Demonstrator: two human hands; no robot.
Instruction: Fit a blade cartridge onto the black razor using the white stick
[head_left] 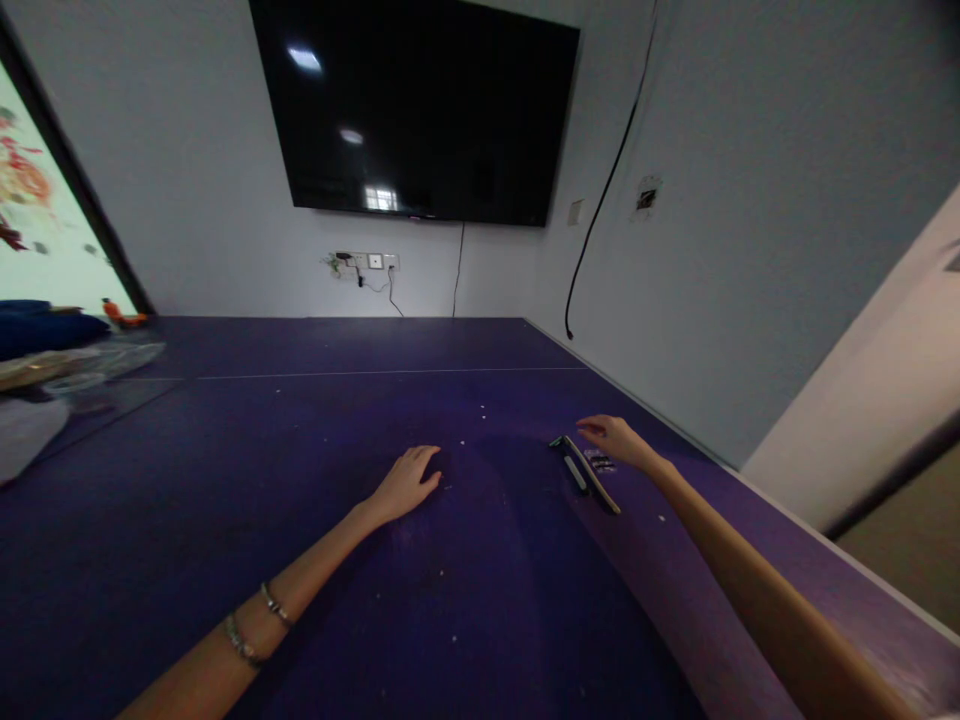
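Observation:
My left hand (406, 485) rests palm down on the purple tabletop (480, 560), with the thumb apart from the fingers and nothing in it. To the right, my right hand (611, 438) hovers at the far end of a slim, dark, slightly curved handheld tool (586, 478) with a gold-coloured edge and a wider head. Its fingers are stretched towards the tool's head, without visibly gripping it. I cannot tell the tool's exact kind. Just beyond its right side lie small dark pieces (600, 460), partly under my right wrist.
Small white bits (462, 442) are scattered over the tabletop. At the far left lie clear plastic bags (120, 358), dark blue cloth (45, 330) and a small orange object (120, 314). A black cable (600, 205) hangs along the right wall. A television (427, 110) hangs ahead.

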